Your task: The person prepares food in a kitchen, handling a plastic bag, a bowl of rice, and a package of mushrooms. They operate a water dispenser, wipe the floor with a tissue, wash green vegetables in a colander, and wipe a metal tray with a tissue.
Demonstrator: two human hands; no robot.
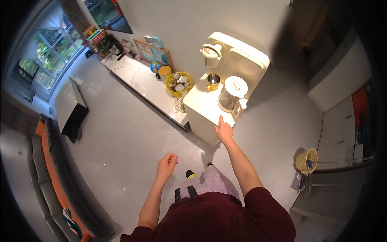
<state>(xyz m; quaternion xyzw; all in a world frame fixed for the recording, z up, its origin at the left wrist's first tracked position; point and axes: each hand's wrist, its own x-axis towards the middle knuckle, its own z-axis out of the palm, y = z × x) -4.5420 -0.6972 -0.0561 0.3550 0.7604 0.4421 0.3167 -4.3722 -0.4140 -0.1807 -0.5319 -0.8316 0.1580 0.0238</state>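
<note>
My right hand (224, 131) points its index finger at the front edge of a white tea bar cabinet (201, 104); whether the fingertip touches the top cannot be told. Just beyond it stands a glass kettle (227, 101) with a white lid and pale handle. A steel-lined mug with a yellow handle (213, 81) is to the kettle's left. Behind the mug, a second pale-lidded kettle (211, 54) sits against the upright back panel. Low on the left, over the floor, my left hand (167, 165) is loosely curled, and no object shows in it.
A low white-topped cabinet (137, 80) adjoins on the left, bearing a yellow basket of jars (170, 91), an orange-lidded jar (165, 71), a small globe (155, 67) and glasses (179, 105). A yellow bin (301, 161) stands on the right. A sofa (56, 172) lies at far left.
</note>
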